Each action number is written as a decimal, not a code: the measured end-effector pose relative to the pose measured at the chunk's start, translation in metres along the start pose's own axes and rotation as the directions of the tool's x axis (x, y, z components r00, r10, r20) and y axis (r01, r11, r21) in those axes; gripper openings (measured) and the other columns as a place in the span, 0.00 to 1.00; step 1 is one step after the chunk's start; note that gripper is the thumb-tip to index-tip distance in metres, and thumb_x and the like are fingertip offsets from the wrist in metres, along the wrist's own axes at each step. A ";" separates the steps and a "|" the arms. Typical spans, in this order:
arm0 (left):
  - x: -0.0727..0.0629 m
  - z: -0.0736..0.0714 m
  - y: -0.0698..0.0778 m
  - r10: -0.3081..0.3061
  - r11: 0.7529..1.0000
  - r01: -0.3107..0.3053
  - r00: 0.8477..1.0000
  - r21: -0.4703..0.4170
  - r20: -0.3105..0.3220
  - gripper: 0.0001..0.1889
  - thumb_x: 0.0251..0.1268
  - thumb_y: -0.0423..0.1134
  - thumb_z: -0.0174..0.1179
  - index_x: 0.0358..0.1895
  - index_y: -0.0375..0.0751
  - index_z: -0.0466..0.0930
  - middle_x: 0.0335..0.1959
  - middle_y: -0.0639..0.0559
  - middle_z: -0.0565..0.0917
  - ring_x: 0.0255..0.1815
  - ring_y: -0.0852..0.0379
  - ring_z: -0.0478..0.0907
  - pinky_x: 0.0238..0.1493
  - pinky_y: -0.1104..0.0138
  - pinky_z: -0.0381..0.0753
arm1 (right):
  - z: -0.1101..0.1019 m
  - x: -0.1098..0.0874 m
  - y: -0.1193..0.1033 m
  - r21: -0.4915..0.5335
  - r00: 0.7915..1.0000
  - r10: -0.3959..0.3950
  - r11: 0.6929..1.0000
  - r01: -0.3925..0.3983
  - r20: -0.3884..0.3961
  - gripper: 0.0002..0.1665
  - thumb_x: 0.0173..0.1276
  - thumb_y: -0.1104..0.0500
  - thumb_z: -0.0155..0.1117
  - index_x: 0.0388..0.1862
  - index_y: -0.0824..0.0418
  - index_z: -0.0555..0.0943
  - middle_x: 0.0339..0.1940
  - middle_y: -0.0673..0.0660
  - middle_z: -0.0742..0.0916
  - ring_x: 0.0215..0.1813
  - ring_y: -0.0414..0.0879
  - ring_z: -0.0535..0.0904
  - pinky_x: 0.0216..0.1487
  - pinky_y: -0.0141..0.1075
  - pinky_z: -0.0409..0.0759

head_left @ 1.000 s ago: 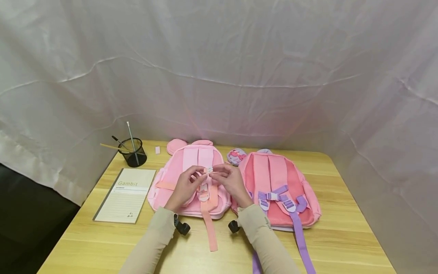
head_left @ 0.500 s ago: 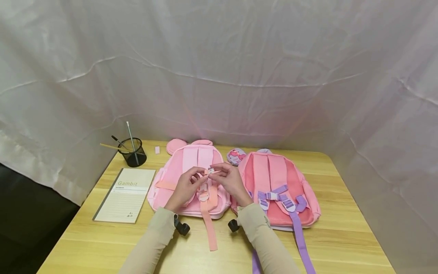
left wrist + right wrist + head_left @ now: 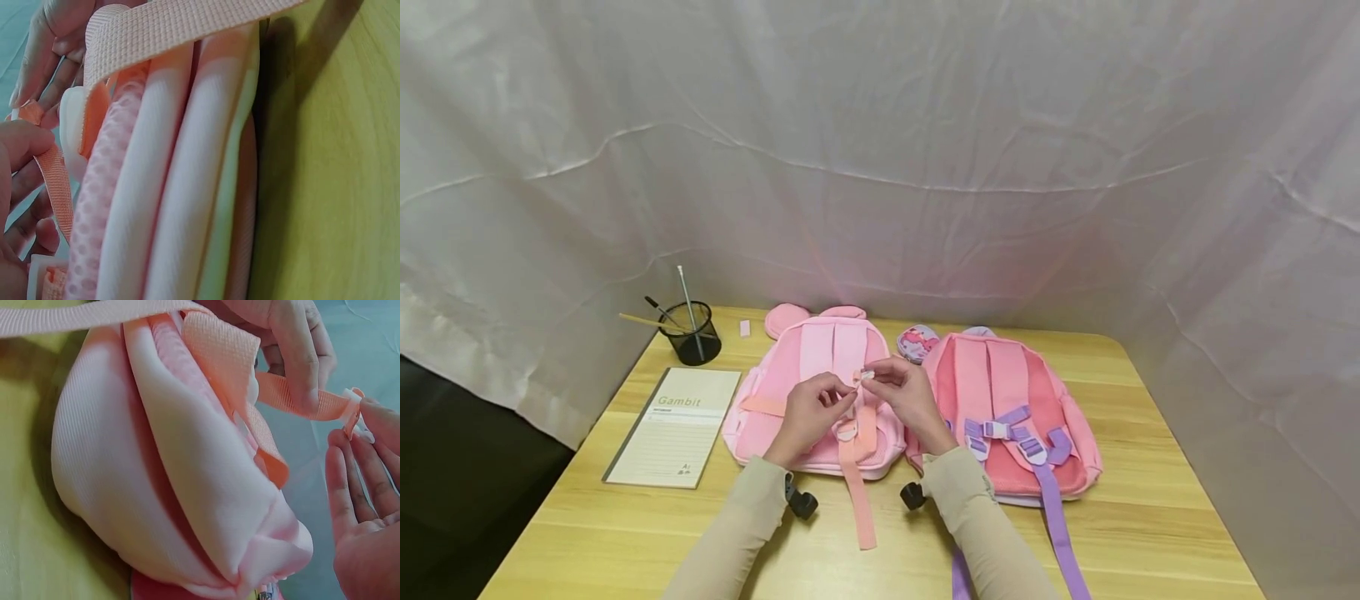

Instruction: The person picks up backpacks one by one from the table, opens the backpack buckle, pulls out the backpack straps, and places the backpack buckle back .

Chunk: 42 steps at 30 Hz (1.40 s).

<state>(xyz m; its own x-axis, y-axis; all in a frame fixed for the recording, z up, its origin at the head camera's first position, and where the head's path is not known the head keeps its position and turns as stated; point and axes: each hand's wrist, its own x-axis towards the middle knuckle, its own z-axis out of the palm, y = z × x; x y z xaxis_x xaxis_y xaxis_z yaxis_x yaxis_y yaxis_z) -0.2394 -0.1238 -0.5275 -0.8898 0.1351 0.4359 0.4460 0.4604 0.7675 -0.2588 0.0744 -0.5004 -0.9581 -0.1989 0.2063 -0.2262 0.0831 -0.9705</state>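
So — buckle (image 3: pixel 867 375) (white) in right grip (image 3: pixel 912 402).

L side of wood-grain tabletop (image 3: pixel 1150 467): "Gambit" notebook (image 3: pixel 673 429), lying flat, closed, dark spine on its L edge. Just behind it, blk wire-mesh pen cup (image 3: pixel 697 350) w/ yellow pencil (image 3: pixel 650 322), blk pen (image 3: pixel 660 308) & tall pale stick (image 3: pixel 686 290), all leaning. Small pale eraser-like block (image 3: pixel 745 328) near cup, to its R. R side: coral-pink backpack (image 3: pixel 966 375), back panel up, purple webbing (image 3: pixel 1056 525) trailing past bottom of head view, wht buckle (image 3: pixel 997 430) across shoulder straps. Grey curtain (image 3: pixel 880 167) behind & both sides, creased.
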 end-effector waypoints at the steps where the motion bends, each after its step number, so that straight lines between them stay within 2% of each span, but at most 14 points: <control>1: 0.000 0.000 0.000 0.011 1.000 -0.011 1.000 0.005 -0.005 0.05 0.63 0.35 0.73 0.32 0.50 0.88 0.25 0.59 0.83 0.25 0.63 0.74 0.30 0.70 0.75 | 0.000 0.000 0.000 0.001 1.000 0.002 1.000 -0.002 -0.005 0.15 0.66 0.67 0.74 0.51 0.69 0.86 0.47 0.68 0.90 0.44 0.40 0.87 0.49 0.29 0.84; 5: 0.000 0.002 -0.001 0.032 0.999 -0.032 0.999 0.019 -0.013 0.06 0.62 0.35 0.73 0.30 0.51 0.88 0.25 0.59 0.82 0.24 0.63 0.74 0.29 0.71 0.74 | 0.001 -0.001 -0.003 0.009 1.000 0.018 1.000 -0.018 -0.016 0.15 0.67 0.67 0.73 0.51 0.71 0.86 0.47 0.70 0.89 0.44 0.40 0.87 0.49 0.28 0.84; 12: 0.000 0.003 -0.001 0.042 0.999 -0.042 0.999 0.016 -0.016 0.06 0.62 0.35 0.74 0.29 0.49 0.88 0.24 0.59 0.82 0.24 0.64 0.73 0.28 0.71 0.74 | 0.001 -0.009 -0.024 0.054 1.000 0.018 0.998 -0.017 -0.013 0.15 0.67 0.70 0.71 0.51 0.76 0.84 0.46 0.72 0.89 0.44 0.41 0.87 0.48 0.28 0.84; 21: -0.002 0.004 -0.002 0.069 0.997 -0.068 0.997 0.032 -0.025 0.06 0.60 0.35 0.74 0.29 0.49 0.88 0.24 0.60 0.81 0.24 0.65 0.73 0.28 0.71 0.74 | 0.004 -0.001 0.006 0.110 0.997 0.033 0.994 -0.025 -0.073 0.16 0.66 0.69 0.73 0.52 0.72 0.86 0.46 0.69 0.89 0.43 0.40 0.86 0.48 0.28 0.84; 27: -0.003 0.006 -0.002 0.113 0.991 -0.110 0.993 0.072 -0.025 0.06 0.60 0.35 0.75 0.28 0.49 0.88 0.24 0.60 0.82 0.24 0.66 0.74 0.28 0.71 0.74 | 0.006 -0.001 0.008 0.145 0.993 0.041 0.989 -0.025 -0.110 0.15 0.66 0.67 0.74 0.51 0.70 0.86 0.47 0.63 0.90 0.44 0.39 0.87 0.50 0.30 0.85; 34: -0.003 0.007 -0.004 0.156 0.984 -0.152 0.987 0.098 -0.038 0.06 0.59 0.35 0.75 0.27 0.49 0.87 0.23 0.59 0.81 0.24 0.65 0.73 0.28 0.71 0.74 | 0.005 0.000 0.004 0.189 0.989 0.071 0.981 -0.046 -0.130 0.14 0.66 0.69 0.73 0.50 0.72 0.86 0.45 0.60 0.91 0.42 0.39 0.87 0.49 0.31 0.86; 42: -0.003 0.005 -0.006 0.153 0.983 -0.149 0.988 0.103 -0.031 0.06 0.59 0.36 0.76 0.28 0.51 0.88 0.24 0.60 0.81 0.24 0.64 0.75 0.28 0.71 0.75 | 0.001 -0.001 -0.001 0.129 0.993 0.064 0.990 -0.051 -0.095 0.14 0.66 0.69 0.73 0.50 0.70 0.86 0.46 0.61 0.91 0.43 0.39 0.87 0.49 0.30 0.84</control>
<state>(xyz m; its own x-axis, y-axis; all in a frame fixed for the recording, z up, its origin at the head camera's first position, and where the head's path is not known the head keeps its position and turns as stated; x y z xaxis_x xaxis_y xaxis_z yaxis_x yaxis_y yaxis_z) -0.2396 -0.1223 -0.5360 -0.8078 0.1764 0.5624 0.5609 0.5234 0.6415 -0.2574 0.0740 -0.4998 -0.9830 -0.0992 0.1548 -0.1521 -0.0335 -0.9878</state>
